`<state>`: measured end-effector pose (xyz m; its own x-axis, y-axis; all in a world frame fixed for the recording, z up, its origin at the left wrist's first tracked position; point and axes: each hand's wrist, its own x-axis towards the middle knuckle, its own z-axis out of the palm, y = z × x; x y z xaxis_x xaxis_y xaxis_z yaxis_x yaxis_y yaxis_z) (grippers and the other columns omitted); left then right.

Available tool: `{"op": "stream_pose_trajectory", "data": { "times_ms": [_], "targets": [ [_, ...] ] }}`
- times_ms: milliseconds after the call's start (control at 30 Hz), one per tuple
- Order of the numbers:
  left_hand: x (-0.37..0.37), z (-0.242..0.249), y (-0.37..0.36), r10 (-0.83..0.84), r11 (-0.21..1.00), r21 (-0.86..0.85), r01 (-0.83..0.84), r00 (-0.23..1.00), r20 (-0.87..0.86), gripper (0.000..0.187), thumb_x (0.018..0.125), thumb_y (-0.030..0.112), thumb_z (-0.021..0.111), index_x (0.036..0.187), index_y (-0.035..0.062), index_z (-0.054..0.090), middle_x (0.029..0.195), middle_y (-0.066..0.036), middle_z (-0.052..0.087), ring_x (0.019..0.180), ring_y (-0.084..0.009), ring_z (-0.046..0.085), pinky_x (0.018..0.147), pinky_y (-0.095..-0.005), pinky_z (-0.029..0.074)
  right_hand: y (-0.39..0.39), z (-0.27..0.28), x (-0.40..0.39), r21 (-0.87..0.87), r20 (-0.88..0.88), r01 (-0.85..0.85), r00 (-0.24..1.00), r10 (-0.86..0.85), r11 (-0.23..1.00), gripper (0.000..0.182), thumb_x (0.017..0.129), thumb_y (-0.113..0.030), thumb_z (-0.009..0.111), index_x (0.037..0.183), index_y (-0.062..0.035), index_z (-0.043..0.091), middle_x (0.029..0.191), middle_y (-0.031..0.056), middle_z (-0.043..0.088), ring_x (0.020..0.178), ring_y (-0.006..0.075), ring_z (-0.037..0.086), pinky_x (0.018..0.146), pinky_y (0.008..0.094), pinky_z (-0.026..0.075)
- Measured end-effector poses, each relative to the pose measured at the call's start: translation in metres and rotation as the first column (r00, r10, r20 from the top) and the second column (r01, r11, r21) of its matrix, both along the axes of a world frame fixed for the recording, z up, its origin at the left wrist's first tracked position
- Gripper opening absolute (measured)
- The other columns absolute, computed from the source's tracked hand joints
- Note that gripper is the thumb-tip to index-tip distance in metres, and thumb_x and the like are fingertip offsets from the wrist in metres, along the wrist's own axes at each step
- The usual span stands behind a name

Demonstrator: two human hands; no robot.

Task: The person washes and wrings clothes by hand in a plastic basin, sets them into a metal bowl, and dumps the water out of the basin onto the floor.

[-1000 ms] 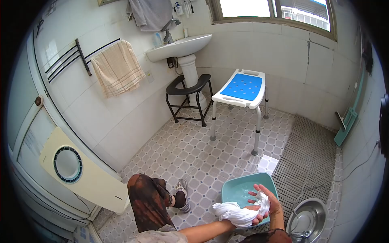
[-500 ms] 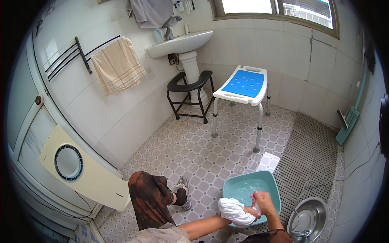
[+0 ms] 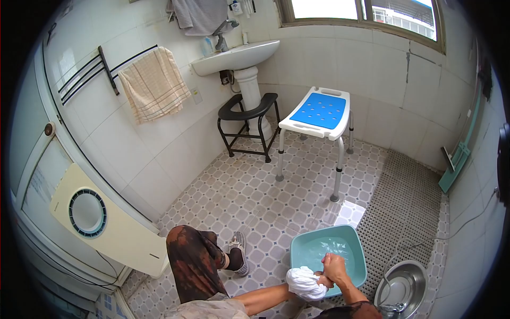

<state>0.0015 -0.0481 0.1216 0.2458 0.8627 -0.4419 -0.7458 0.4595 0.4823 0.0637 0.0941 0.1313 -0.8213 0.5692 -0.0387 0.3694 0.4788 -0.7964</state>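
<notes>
A wet-looking white cloth [image 3: 305,283] is bunched up over the near left rim of a teal plastic basin [image 3: 363,250]. My left hand [image 3: 322,279] is closed on its right end, with the bundle hanging over my wrist. Pressed close beside it, my right hand [image 3: 334,267] is a closed fist over the basin. The cloth inside its fingers is mostly hidden. Clear water [image 3: 332,245] with bright ripples lies in the basin below both hands.
A metal bowl [image 3: 419,276] with a shower head [image 3: 393,307] stands to the right. A grey perforated mat [image 3: 404,196] runs behind. Further off are a blue-and-white shower stool [image 3: 320,111], a black-framed commode chair [image 3: 249,112] and a pedestal sink [image 3: 239,57]. A cream panel-shaped appliance [image 3: 127,239] is at left.
My hands have shifted slightly left, and my right fist has turned and closed in against the left hand. The cloth bundle looks a little more compact.
</notes>
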Motion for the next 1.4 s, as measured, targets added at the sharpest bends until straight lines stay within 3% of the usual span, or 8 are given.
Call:
{"op": "stream_pose_trajectory", "data": {
  "times_ms": [200,400,500,633,733,833,1033,1400],
  "targets": [
    [0.002,0.000,-0.002,0.001,1.000,0.008,-0.001,1.000,-0.001,0.026,0.088,0.025,0.062,0.104,0.0055,0.060,0.083,-0.007,0.063,0.068,-0.0195,0.063,0.065,-0.0344,0.055,0.008,-0.009,0.005,-0.278,0.076,0.072,0.996,-0.052,0.958,0.043,0.095,-0.030,0.043,0.073,-0.0030,0.069,0.065,0.0176,0.064,0.061,0.0346,0.064,0.063,0.0433,0.050],
    [0.002,0.003,0.003,-0.014,1.000,0.023,0.014,1.000,0.017,0.025,0.087,0.025,0.063,0.103,0.0060,0.060,0.082,-0.008,0.064,0.068,-0.0202,0.063,0.065,-0.0351,0.055,0.010,0.004,0.010,0.173,-0.242,-0.092,0.961,0.133,0.981,0.039,0.094,-0.037,0.046,0.091,-0.0077,0.072,0.114,0.0211,0.064,0.108,0.0360,0.057,0.091,0.0442,0.043],
    [0.002,0.005,0.011,-0.046,0.998,0.036,0.045,0.999,0.022,0.024,0.087,0.025,0.063,0.102,0.0062,0.060,0.082,-0.008,0.064,0.068,-0.0205,0.063,0.065,-0.0355,0.055,0.009,0.033,0.013,0.317,-0.028,-0.120,0.990,0.136,0.941,0.039,0.094,-0.039,0.047,0.111,-0.0101,0.068,0.134,0.0222,0.051,0.122,0.0399,0.045,0.103,0.0469,0.034],
    [0.005,0.006,0.024,-0.089,0.995,0.060,0.086,0.995,0.051,0.024,0.086,0.025,0.063,0.101,0.0065,0.060,0.082,-0.008,0.064,0.068,-0.0209,0.063,0.065,-0.0360,0.055,0.019,0.082,-0.005,-0.225,-0.072,-0.458,0.888,0.454,0.860,0.056,0.094,-0.049,0.046,0.137,-0.0130,0.049,0.137,0.0201,0.049,0.123,0.0354,0.048,0.107,0.0469,0.033],
    [0.011,0.009,0.036,-0.140,0.986,0.099,0.132,0.987,0.077,0.023,0.086,0.024,0.063,0.101,0.0067,0.060,0.082,-0.008,0.064,0.068,-0.0212,0.063,0.065,-0.0364,0.055,0.010,0.091,-0.014,-0.586,-0.163,-0.623,0.717,0.677,0.519,0.069,0.094,-0.052,0.048,0.149,-0.0129,0.033,0.141,0.0148,0.049,0.133,0.0313,0.041,0.113,0.0448,0.027],
    [0.016,0.012,0.044,-0.173,0.980,0.115,0.162,0.980,0.093,0.023,0.085,0.024,0.063,0.100,0.0069,0.060,0.082,-0.008,0.064,0.067,-0.0215,0.063,0.065,-0.0368,0.055,0.006,0.103,-0.013,-0.557,-0.197,-0.778,0.463,0.864,0.290,0.071,0.091,-0.054,0.052,0.148,-0.0140,0.035,0.141,0.0130,0.050,0.134,0.0311,0.041,0.112,0.0459,0.028],
    [0.003,0.007,0.046,-0.112,0.993,0.040,0.108,0.986,0.120,0.022,0.085,0.024,0.064,0.099,0.0074,0.061,0.081,-0.008,0.064,0.067,-0.0221,0.064,0.065,-0.0376,0.055,-0.010,0.130,0.004,-0.157,0.011,-0.818,0.558,0.830,0.553,0.054,0.082,-0.046,0.069,0.124,-0.0132,0.059,0.119,0.0138,0.063,0.110,0.0338,0.060,0.095,0.0407,0.046],
    [-0.074,-0.064,0.019,0.688,0.678,-0.358,-0.642,0.726,0.000,0.024,0.076,0.013,0.067,0.096,0.0071,0.057,0.084,-0.013,0.064,0.076,-0.0285,0.066,0.077,-0.0453,0.055,-0.009,0.121,0.022,0.394,-0.204,-0.551,0.728,0.655,0.736,0.036,0.073,-0.025,0.077,0.105,-0.0148,0.063,0.105,0.0093,0.066,0.094,0.0293,0.063,0.077,0.0410,0.048]
  ]
}}
